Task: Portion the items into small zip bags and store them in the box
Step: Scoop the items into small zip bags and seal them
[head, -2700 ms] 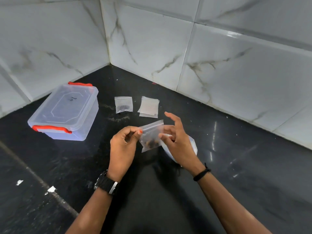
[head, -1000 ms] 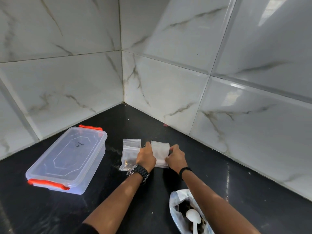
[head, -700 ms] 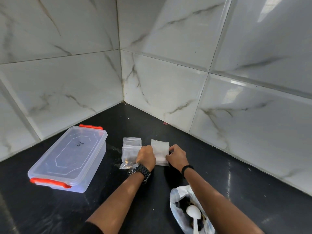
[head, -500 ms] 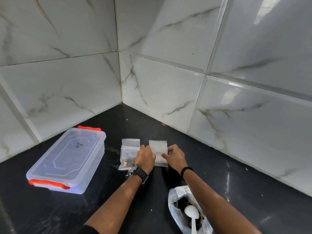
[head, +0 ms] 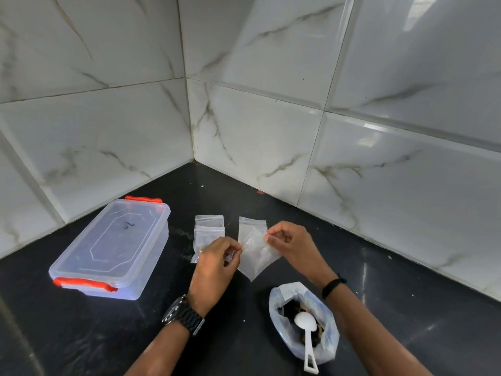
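Corner spot, two tiled walls meeting at vertical seam [head: 189, 118] roughly centre-left. Left wall [head: 89, 109] and right wall [head: 352, 118] both big glossy white tiles with grey marble veining, thin grout lines. Soft window-ish glare on upper right tiles [head: 423, 12], smaller highlight lower down. Countertop [head: 406, 308] black polished stone, bit reflective, pale streak of light on right side, few white specks and dusty smudges. Small reddish mark [head: 260, 191] at base of right wall
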